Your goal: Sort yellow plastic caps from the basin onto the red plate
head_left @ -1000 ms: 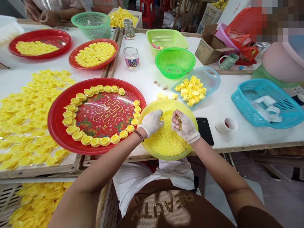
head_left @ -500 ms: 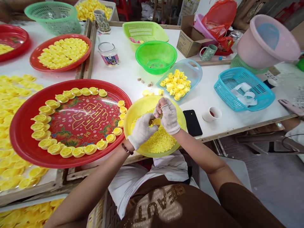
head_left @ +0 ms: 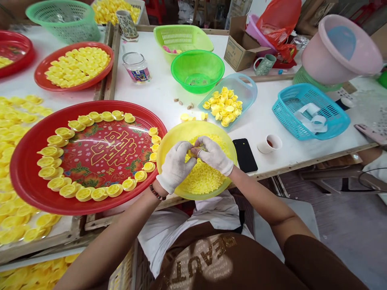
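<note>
My left hand (head_left: pixel 177 164) and my right hand (head_left: pixel 213 154), both in white gloves with bare fingertips, meet over a yellow bowl (head_left: pixel 230 177). Small pale-yellow pieces (head_left: pixel 204 179) fill the bowl's bottom. The fingers of both hands are closed together at the fingertips; what they hold is too small and too covered to name. Left of the bowl lies a large red tray (head_left: pixel 33 185) with yellow cup-shaped pieces (head_left: pixel 84 194) around its inner edge. Behind the bowl, more yellow cups (head_left: pixel 226 105) are heaped in a clear blue tray (head_left: pixel 249 94).
A black phone (head_left: pixel 245 155) and a white cup (head_left: pixel 269 144) are right of the bowl. A blue basket (head_left: pixel 338 123) stands farther right. Behind are a green bowl (head_left: pixel 198 66), a glass jar (head_left: pixel 136 68) and a cardboard box (head_left: pixel 237 52). Loose yellow pieces cover the table at left.
My right hand has come down from above the left fingers and turned flatter, its fingertips now meeting those of my left hand. My left hand has shifted slightly left.
</note>
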Demonstrator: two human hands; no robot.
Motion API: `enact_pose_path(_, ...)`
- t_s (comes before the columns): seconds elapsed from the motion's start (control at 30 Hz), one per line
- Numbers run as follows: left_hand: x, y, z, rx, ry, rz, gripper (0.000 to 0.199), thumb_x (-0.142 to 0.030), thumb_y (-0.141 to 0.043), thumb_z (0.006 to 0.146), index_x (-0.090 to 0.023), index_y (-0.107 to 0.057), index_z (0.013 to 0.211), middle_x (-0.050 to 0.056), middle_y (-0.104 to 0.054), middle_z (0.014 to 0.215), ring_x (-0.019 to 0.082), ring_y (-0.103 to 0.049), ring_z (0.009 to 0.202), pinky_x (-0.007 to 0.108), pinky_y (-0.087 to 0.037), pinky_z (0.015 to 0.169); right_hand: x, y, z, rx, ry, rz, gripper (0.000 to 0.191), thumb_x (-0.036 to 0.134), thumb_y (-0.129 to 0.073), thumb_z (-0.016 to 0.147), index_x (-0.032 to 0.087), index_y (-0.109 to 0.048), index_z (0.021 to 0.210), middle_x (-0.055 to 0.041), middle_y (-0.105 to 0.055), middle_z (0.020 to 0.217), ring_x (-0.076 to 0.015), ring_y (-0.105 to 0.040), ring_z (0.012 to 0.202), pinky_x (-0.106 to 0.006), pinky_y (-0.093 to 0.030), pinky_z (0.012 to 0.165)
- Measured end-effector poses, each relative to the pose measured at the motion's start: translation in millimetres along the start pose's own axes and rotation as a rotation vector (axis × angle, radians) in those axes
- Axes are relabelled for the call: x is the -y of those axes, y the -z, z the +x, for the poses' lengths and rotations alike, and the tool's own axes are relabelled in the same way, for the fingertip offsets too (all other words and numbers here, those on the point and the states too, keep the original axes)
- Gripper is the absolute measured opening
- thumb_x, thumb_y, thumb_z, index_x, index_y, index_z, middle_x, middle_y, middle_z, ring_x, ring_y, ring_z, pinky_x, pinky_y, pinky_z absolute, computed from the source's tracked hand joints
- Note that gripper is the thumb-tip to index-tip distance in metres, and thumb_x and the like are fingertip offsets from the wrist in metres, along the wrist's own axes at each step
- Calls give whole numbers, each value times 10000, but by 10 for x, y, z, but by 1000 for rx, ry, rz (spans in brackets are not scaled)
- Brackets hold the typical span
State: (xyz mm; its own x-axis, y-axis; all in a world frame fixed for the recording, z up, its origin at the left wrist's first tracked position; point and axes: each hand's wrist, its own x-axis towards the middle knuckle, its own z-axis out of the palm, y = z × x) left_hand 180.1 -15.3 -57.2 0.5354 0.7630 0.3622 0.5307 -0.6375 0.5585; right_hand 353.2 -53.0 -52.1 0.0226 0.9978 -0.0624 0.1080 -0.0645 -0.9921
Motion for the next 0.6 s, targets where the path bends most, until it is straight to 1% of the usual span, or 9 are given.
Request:
enact_pose_path(0.1, 7, -1, -16, 22, 44, -21, 186, -209, -668, 844, -210, -580, 1008, 50, -697, 945, 213, -667, 882, 336, -537, 808, -43, 16, -15, 82, -21, 23, 159, 374, -569, 943, 230, -532, 999, 84, -491, 607, -86, -434, 475, -227, -364, 471)
enact_pose_path(0.2, 26, 42, -36, 45, 66, -57, 206, -242, -683, 852, -198, -605, 1038, 52, -710, 944, 208, -679, 868, 334, -544, 801, -55, 54, -39, 135, -37, 37, 135, 316, -521, 947, 231, -527, 1051, 88, -476, 586, -99, -448, 469, -235, -379, 475)
enact_pose_path(0.27, 74, 121, -24, 43, 82, -74, 219, -262, -680, 860, -196, -614, 1058, 54, -716, 964, 205, -683, 876, 341, -550, 821, -53, 87, -57, 140, -28, 3, 133, 286, -505, 943, 231, -530, 1062, 79, -483, 618, -104, -462, 489, -247, -397, 499)
enact_pose_path(0.33, 189, 250, 30, 7, 126, -93, 237, -288, -680, 859, -195, -619, 1068, 52, -713, 961, 197, -676, 852, 345, -554, 818, -51, 122, -70, 123, -15, -64, 133, 272, -486, 949, 231, -541, 1063, 68, -483, 651, -109, -472, 509, -263, -408, 524)
enact_pose_path(0.4, 394, 415, 130, -77, 169, -77, 244, -311, -680, 850, -188, -631, 1055, 60, -698, 966, 192, -653, 833, 343, -552, 802, -55, 151, -77, 107, 12, -172, 130, 269, -482, 956, 227, -559, 1053, 51, -503, 688, -118, -488, 546, -279, -416, 560)
enact_pose_path(0.5, 859, 646, 339, -211, 231, 57, 224, -305, -674, 822, -180, -658, 1007, 71, -664, 973, 188, -601, 817, 340, -531, 803, -76, 164, -80, 133, 113, -356, 109, 247, -504, 946, 222, -581, 1020, 15, -578, 780, -138, -528, 650, -299, -433, 643)
enact_pose_path(0.53, 1037, 697, 412, -228, 257, 105, 217, -295, -670, 813, -181, -664, 997, 66, -655, 957, 186, -587, 809, 339, -522, 811, -87, 159, -82, 151, 144, -400, 106, 237, -505, 945, 221, -585, 1013, 5, -602, 810, -145, -541, 683, -303, -437, 668)
enact_pose_path(0.6, 1384, 738, 547, -218, 318, 157, 211, -269, -659, 797, -183, -667, 989, 52, -643, 904, 184, -573, 804, 334, -505, 824, -110, 142, -87, 182, 190, -449, 112, 223, -492, 951, 216, -588, 1008, -11, -633, 854, -157, -570, 731, -309, -446, 701)
